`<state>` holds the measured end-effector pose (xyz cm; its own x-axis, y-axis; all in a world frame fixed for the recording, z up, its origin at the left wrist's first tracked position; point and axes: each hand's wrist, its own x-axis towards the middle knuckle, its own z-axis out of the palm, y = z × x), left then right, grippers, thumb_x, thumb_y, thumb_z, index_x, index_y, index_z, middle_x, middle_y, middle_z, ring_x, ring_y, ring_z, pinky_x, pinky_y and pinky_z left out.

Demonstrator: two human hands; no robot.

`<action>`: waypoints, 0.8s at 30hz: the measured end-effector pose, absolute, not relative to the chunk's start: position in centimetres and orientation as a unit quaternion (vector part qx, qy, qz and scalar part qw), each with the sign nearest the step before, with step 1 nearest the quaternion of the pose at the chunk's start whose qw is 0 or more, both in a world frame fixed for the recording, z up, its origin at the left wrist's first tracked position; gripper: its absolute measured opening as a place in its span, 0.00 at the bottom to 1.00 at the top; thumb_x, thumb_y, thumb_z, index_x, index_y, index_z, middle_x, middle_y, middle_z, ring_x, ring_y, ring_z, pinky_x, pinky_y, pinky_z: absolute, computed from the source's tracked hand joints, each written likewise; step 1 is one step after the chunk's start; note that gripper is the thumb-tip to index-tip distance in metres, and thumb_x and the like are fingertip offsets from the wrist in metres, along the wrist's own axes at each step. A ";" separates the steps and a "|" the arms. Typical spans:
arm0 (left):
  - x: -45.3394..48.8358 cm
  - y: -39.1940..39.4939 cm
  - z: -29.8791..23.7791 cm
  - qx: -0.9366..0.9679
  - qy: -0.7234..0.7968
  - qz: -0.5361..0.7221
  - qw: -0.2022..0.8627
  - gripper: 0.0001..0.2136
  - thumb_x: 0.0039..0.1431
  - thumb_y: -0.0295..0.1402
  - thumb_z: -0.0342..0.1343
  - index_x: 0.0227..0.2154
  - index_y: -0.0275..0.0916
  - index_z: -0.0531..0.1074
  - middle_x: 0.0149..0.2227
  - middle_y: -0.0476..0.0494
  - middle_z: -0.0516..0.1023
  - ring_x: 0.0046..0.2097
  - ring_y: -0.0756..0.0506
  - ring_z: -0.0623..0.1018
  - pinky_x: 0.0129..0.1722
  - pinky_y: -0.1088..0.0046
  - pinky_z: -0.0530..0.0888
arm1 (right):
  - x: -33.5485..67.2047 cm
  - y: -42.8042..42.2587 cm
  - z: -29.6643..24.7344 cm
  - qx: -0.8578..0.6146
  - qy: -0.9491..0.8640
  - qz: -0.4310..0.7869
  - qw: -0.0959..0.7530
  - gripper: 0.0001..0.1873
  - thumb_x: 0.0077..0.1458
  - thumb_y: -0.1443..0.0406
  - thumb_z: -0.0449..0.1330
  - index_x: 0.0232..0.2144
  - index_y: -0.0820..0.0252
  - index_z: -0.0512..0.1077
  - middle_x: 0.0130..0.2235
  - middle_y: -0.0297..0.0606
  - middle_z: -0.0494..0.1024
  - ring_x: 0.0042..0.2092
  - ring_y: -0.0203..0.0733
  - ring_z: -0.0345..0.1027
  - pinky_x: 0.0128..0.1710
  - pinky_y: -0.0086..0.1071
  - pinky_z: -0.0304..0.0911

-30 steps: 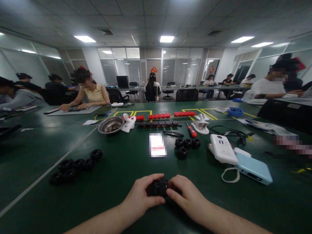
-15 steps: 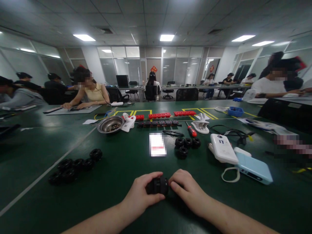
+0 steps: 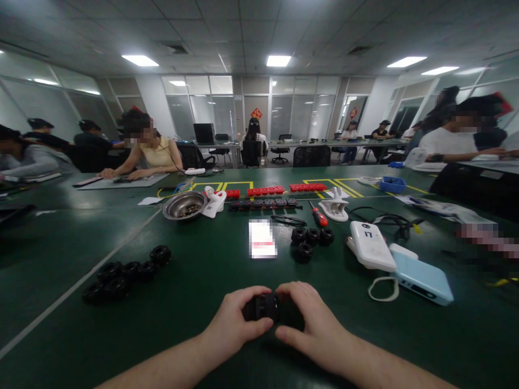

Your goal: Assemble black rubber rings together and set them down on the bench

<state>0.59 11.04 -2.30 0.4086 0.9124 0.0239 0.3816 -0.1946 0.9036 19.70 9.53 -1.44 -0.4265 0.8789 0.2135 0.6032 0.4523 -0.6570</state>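
Observation:
My left hand (image 3: 239, 313) is closed around a black ribbed, wheel-like part (image 3: 265, 308), with the thumb below and the fingers over the top. My right hand (image 3: 310, 319) curves about the part's right end. Its index fingertip is at the upper edge and its thumb lies lower, apart from the part, so the hand looks open. Both palms hide some of the part. Beyond the right hand stand several black wheels (image 3: 312, 236). More black wheels (image 3: 115, 286) are grouped on the left side of the green table (image 3: 194, 259).
Farther back are a metal bowl (image 3: 184, 206) with small pieces, black strips (image 3: 265, 205), red trays (image 3: 265, 190), a screwdriver (image 3: 319, 215) and a blue box (image 3: 392, 185). Power banks (image 3: 421, 278) and a wrist strap (image 3: 383, 290) lie right. People sit at surrounding tables.
My right hand's fingers have spread, from bunched at the part's right end to curved around it with the thumb lower. The left hand keeps its hold in the same place.

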 end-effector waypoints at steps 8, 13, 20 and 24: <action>0.5 11.3 -2.8 0.731 0.461 0.286 0.415 0.24 0.39 0.33 0.61 0.45 0.42 0.68 0.45 0.44 0.72 0.46 0.42 0.70 0.46 0.65 0.66 | 19.6 10.4 -2.4 -0.482 -0.809 0.251 0.224 0.12 0.55 0.60 0.50 0.26 0.60 0.67 0.28 0.35 0.69 0.33 0.39 0.60 0.34 0.33 0.56; 0.4 11.4 -2.5 0.704 0.443 0.299 0.467 0.22 0.45 0.35 0.58 0.46 0.37 0.67 0.45 0.41 0.72 0.46 0.42 0.71 0.46 0.66 0.66 | 19.6 10.3 -1.9 -0.467 -0.811 0.253 0.245 0.09 0.46 0.62 0.60 0.30 0.61 0.67 0.32 0.36 0.70 0.35 0.40 0.61 0.36 0.33 0.57; 0.6 11.1 -2.4 0.681 0.457 0.333 0.465 0.19 0.43 0.32 0.59 0.41 0.37 0.69 0.42 0.41 0.74 0.43 0.43 0.72 0.44 0.67 0.68 | 19.4 9.5 -0.8 -0.478 -0.803 0.242 0.262 0.14 0.49 0.59 0.56 0.38 0.60 0.66 0.37 0.39 0.70 0.39 0.43 0.61 0.39 0.37 0.56; 0.6 10.8 -2.6 0.734 0.453 0.305 0.403 0.22 0.38 0.33 0.62 0.41 0.42 0.70 0.42 0.45 0.74 0.44 0.42 0.71 0.45 0.66 0.67 | 19.6 9.7 -1.3 -0.483 -0.807 0.249 0.233 0.13 0.57 0.61 0.46 0.33 0.59 0.68 0.31 0.37 0.71 0.35 0.40 0.61 0.37 0.35 0.56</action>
